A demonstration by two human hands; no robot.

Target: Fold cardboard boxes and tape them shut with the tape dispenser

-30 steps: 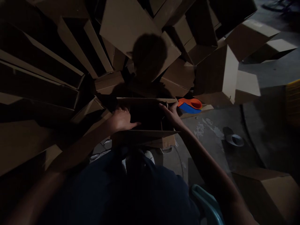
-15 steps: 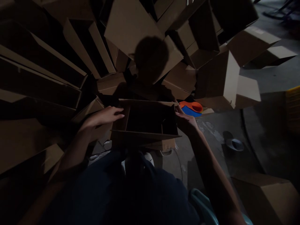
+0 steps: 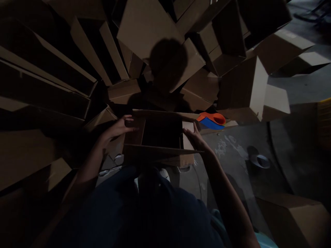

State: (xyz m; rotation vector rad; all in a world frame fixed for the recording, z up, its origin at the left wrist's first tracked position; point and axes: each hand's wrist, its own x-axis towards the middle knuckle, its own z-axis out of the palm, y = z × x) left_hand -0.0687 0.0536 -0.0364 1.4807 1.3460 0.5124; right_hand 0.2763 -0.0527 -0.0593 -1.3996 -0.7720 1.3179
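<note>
An open cardboard box [image 3: 155,151] stands upright in front of my legs, its inside dark. Its long flaps stick up at the far and near sides. My left hand [image 3: 119,127] is at the box's left end, fingers spread beside the left flap [image 3: 134,131]; whether they touch it is hard to tell in the dim light. On the right end, my right hand [image 3: 195,138] rests against the lit right flap [image 3: 188,143], thumb and forefinger apart. Just beyond that hand lies an orange and blue object [image 3: 211,120], like a tape dispenser in shape.
Many open cardboard boxes [image 3: 147,27] are heaped ahead and to the left. Another box [image 3: 292,213] sits at the lower right. A pale ring [image 3: 260,161] like a tape roll lies on the concrete floor [image 3: 232,172], near a dark cable [image 3: 274,155]. Something yellow [image 3: 326,120] is at the right edge.
My right hand has moved left over the box's right end, and the right flap now shows a lit face. The fingers of my left hand have spread.
</note>
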